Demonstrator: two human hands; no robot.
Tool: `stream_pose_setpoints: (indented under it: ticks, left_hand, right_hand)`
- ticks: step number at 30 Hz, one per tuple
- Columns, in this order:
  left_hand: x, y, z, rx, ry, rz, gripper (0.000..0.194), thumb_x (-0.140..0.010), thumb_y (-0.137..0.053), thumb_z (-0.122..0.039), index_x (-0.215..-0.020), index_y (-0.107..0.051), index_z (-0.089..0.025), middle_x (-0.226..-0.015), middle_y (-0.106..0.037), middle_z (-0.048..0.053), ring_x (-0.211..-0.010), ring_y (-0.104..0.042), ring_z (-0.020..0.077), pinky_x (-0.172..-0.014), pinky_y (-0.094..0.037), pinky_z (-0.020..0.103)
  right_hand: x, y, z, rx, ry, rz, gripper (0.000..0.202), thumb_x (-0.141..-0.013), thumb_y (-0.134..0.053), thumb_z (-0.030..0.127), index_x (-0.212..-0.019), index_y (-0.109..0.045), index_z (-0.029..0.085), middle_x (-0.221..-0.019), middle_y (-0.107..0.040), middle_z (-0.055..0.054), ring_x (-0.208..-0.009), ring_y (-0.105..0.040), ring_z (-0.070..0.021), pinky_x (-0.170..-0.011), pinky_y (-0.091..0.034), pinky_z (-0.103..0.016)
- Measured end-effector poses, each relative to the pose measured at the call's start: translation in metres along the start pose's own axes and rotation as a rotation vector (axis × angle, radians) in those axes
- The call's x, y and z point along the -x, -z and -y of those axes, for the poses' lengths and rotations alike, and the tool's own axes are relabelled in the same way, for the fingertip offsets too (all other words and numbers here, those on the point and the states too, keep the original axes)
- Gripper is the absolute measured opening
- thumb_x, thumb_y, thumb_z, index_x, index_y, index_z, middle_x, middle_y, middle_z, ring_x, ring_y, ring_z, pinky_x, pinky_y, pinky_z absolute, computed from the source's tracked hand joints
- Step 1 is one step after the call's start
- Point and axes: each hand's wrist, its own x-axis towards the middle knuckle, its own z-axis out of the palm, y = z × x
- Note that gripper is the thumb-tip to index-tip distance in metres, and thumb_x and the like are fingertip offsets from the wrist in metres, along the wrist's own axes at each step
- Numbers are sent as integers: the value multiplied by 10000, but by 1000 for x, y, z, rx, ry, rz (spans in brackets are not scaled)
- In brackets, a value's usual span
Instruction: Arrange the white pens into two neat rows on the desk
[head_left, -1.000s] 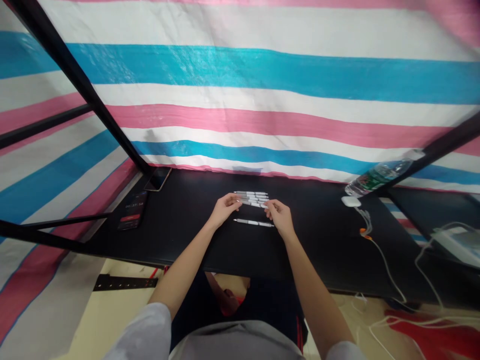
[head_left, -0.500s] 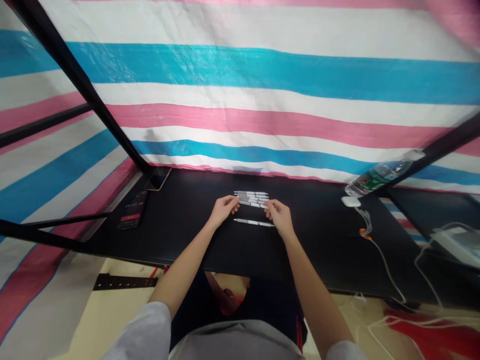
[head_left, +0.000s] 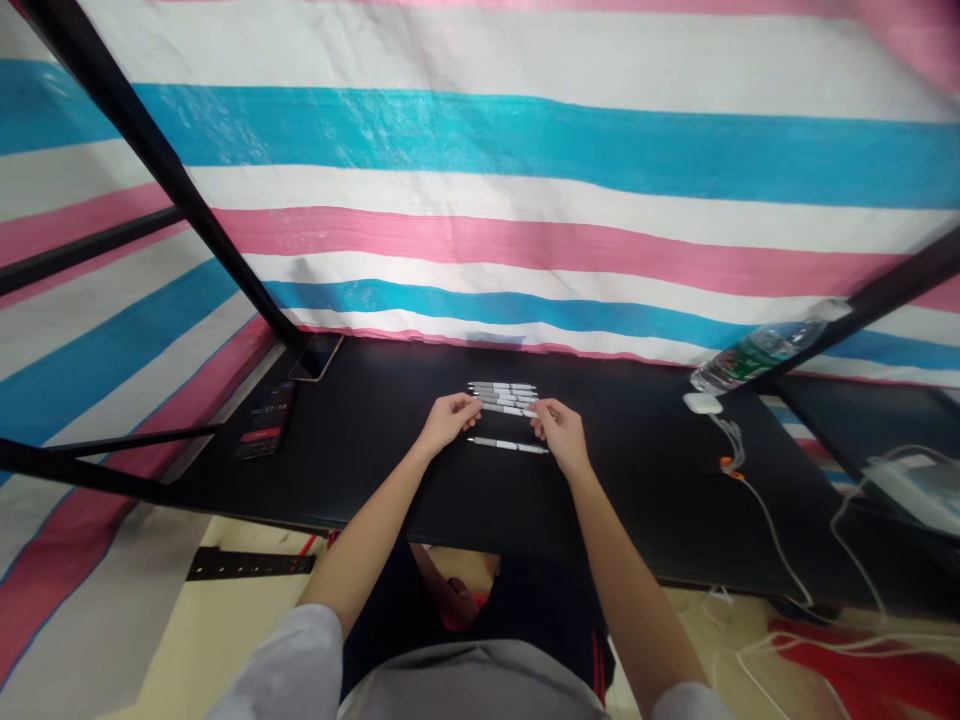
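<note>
Between my two hands is a white and grey pen [head_left: 504, 409], pinched at both ends. My left hand [head_left: 448, 420] is closed on its left end, my right hand [head_left: 558, 428] on its right end. Just beyond it, several similar pens [head_left: 502, 387] lie side by side in a close row on the black table [head_left: 360, 440]. Nearer to me a single pen [head_left: 508, 445] rests apart on the tabletop, its right end close to my right hand. My fingertips hide the ends of the held pen.
A phone [head_left: 264, 422] showing a timer lies at the left, with another phone [head_left: 317, 357] behind it. On the right a water bottle [head_left: 761, 355] leans by a black frame post, beside a white plug [head_left: 703, 403] with cables. A striped sheet [head_left: 525, 240] hangs behind the table.
Both hands have moved very slightly toward me with the held pen, leaving a little more space from the row. The other pens have not moved.
</note>
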Motion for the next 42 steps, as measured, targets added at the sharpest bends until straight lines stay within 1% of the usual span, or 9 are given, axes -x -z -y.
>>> stream_pose_setpoints:
  ticks: [12, 19, 21, 24, 27, 29, 31, 36, 42]
  left_hand:
    - [2, 0, -4, 17, -37, 34, 360, -743, -711, -476, -748, -642, -123, -656, -615, 23, -551, -516, 89, -525, -413, 231]
    - [2, -2, -1, -5, -33, 66, 372, -743, -707, -489, -761, -656, -122, -659, -623, 28, -552, -525, 92, -524, -413, 232]
    - [1, -2, 1, -10, -37, 79, 383, -756, -693, -498, -808, -678, -118, -672, -627, 31, -559, -527, 93, -520, -409, 231]
    - [0, -1, 1, 19, -56, 55, 414, -795, -644, -522, -881, -694, -120, -678, -619, 31, -563, -524, 95, -513, -400, 229]
    - [-1, 1, 0, 72, -57, -5, 421, -811, -614, -538, -863, -684, -126, -662, -597, 23, -556, -514, 94, -510, -395, 231]
    - [-1, 1, 0, 92, -48, -29, 418, -814, -610, -539, -850, -680, -128, -661, -588, 22, -558, -512, 95, -512, -393, 232]
    - [-1, 1, 0, 98, -40, -33, 416, -817, -605, -537, -845, -679, -129, -663, -584, 22, -558, -509, 95, -512, -390, 233]
    - [-1, 0, 1, 67, -28, -26, 409, -820, -594, -530, -825, -676, -130, -654, -587, 22, -557, -513, 98, -512, -387, 233]
    - [-2, 1, 3, 39, -20, -26, 401, -827, -586, -520, -825, -678, -129, -654, -592, 26, -563, -521, 99, -518, -390, 230]
  right_hand:
    - [2, -2, 8, -147, -78, -32, 320, -725, -689, 497, -735, -662, 178, -518, -543, 24, -396, -431, -80, -389, -317, -229]
    - [2, -3, 8, -498, -64, 116, 348, -706, -761, 461, -913, -697, 189, -640, -567, 10, -556, -516, -119, -498, -426, -274]
    - [-1, -2, 7, -577, -64, 95, 281, -726, -753, 440, -849, -684, 197, -700, -602, -5, -625, -560, -135, -569, -477, -294]
    - [-8, 4, 5, -761, -100, -10, 205, -766, -719, 401, -753, -620, 222, -818, -644, -14, -801, -625, -170, -746, -534, -345]
    - [-12, 14, 6, -924, -140, -82, 165, -829, -651, 330, -737, -559, 229, -716, -566, 19, -723, -598, -137, -798, -534, -350]
    - [-13, 20, 7, -1028, -92, -87, 138, -870, -593, 286, -758, -539, 227, -620, -439, 58, -580, -502, -97, -722, -522, -300]
    - [-11, 23, 10, -1110, -76, -89, 204, -914, -510, 321, -739, -517, 216, -592, -366, 62, -520, -422, -89, -620, -487, -268]
    - [-6, 23, 14, -1213, -80, -118, 474, -957, -274, 535, -651, -434, 210, -595, -341, 33, -533, -387, -117, -542, -437, -286]
    - [-6, 24, 14, -1159, -21, -118, 425, -927, -357, 526, -632, -356, 220, -605, -300, 42, -534, -369, -125, -548, -427, -302]
